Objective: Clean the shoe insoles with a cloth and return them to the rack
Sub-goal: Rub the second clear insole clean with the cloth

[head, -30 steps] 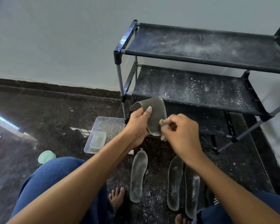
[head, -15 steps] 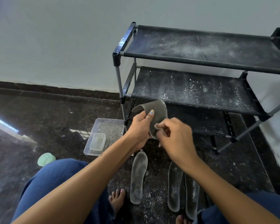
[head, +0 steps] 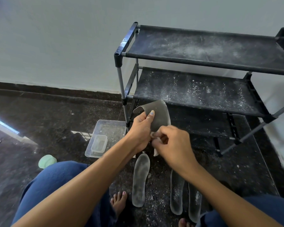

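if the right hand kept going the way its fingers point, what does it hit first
The right hand points left, toward the bent insole and the left hand holding it. It would likely meet that insole's lower edge first, though depth is unclear.

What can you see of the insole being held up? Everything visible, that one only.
The held insole is grey-olive, thin and flexible, looking like foam or fabric with a matte face. It is bent over at the top, its upper end curling down to the left. It is held in the air before the rack's lower shelves. The left hand grips its left edge, thumb on the front face. The right hand pinches a small white cloth at its lower end, which is hidden.
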`<state>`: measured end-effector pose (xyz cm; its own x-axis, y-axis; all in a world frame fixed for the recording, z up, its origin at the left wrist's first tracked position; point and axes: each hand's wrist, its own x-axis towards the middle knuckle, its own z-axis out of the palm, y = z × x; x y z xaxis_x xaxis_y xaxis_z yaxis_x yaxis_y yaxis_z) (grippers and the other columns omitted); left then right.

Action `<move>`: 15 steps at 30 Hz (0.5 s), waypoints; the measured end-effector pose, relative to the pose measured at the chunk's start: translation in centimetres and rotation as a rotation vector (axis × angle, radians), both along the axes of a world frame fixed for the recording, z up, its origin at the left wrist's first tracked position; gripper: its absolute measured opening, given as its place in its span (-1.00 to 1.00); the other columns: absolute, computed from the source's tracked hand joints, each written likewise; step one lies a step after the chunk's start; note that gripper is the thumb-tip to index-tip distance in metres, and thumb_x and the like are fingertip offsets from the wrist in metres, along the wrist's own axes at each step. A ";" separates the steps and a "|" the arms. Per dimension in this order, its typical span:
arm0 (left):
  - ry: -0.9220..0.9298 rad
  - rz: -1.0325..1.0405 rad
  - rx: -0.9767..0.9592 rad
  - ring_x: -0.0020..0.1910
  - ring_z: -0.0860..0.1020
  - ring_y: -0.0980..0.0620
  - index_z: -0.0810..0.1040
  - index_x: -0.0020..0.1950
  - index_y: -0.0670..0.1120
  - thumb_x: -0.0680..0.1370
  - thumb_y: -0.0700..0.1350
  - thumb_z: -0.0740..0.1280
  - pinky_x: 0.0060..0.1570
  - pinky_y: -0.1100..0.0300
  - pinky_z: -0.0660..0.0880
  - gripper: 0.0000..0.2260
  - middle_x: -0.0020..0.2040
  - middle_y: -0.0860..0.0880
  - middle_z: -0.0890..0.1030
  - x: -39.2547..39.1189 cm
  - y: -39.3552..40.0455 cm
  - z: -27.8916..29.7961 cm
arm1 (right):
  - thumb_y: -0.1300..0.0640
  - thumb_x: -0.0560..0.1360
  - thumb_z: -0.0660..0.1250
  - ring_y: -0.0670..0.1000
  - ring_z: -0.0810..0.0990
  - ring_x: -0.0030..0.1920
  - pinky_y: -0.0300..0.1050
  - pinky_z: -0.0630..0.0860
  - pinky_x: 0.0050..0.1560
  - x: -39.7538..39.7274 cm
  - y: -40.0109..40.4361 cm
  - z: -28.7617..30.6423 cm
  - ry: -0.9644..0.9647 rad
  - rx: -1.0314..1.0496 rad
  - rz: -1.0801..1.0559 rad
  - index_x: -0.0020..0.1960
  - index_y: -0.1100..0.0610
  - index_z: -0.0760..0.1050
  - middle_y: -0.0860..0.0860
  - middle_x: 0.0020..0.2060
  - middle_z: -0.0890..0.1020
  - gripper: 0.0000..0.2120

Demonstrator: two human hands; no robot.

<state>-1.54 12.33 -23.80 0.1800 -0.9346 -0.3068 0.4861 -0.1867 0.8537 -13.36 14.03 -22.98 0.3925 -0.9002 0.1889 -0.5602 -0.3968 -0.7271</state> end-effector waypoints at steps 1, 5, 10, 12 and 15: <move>0.016 -0.013 -0.009 -0.33 0.64 0.06 0.51 0.02 -0.11 0.67 -0.14 0.09 -0.35 0.16 0.61 -0.79 -0.17 -0.10 0.63 0.2 -0.1 0.1 | 0.23 0.37 0.38 -0.14 0.55 -0.35 -0.29 0.48 -0.25 -0.3 -0.7 0.0 -0.022 0.001 -0.043 -0.24 0.10 0.59 -0.05 -0.34 0.58 -0.94; 0.028 -0.016 -0.009 -0.23 0.65 -0.02 0.52 0.05 -0.07 0.67 -0.12 0.08 -0.24 -0.04 0.60 -0.78 -0.12 -0.09 0.66 0.4 -0.1 0.2 | 0.22 0.36 0.36 -0.06 0.57 -0.31 -0.11 0.49 -0.21 -0.9 -1.8 -0.1 0.053 -0.080 -0.156 -0.25 0.09 0.56 -0.04 -0.31 0.58 -0.95; 0.036 0.023 0.018 -0.23 0.62 -0.02 0.49 0.16 -0.16 0.67 -0.14 0.09 -0.32 0.15 0.59 -0.77 -0.09 -0.13 0.62 0.2 0.1 0.2 | 0.25 0.35 0.37 -0.07 0.49 -0.32 -0.24 0.35 -0.29 0.1 0.2 -0.1 0.073 -0.086 -0.002 -0.25 0.11 0.56 -0.05 -0.30 0.53 -0.94; 0.048 0.011 0.006 -0.26 0.64 0.00 0.51 0.10 -0.11 0.67 -0.13 0.08 -0.34 0.09 0.60 -0.78 -0.10 -0.12 0.63 0.5 0.2 0.4 | 0.24 0.35 0.38 -0.11 0.53 -0.35 -0.29 0.40 -0.28 -0.5 -0.9 0.0 0.039 -0.063 -0.063 -0.26 0.09 0.58 -0.07 -0.31 0.56 -0.93; 0.030 0.018 -0.006 -0.12 0.63 -0.02 0.50 0.11 -0.05 0.67 -0.13 0.08 -0.25 -0.05 0.61 -0.79 -0.03 -0.08 0.63 0.8 0.1 0.8 | 0.23 0.35 0.37 -0.10 0.56 -0.39 -0.21 0.50 -0.23 -1.6 -2.6 0.0 0.117 -0.092 -0.155 -0.29 0.07 0.56 -0.04 -0.36 0.58 -0.91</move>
<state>-0.77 12.44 -23.05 0.1872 -0.9331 -0.3069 0.5145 -0.1730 0.8398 -14.99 11.39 -22.98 0.2743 -0.9325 0.2348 -0.6982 -0.3611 -0.6181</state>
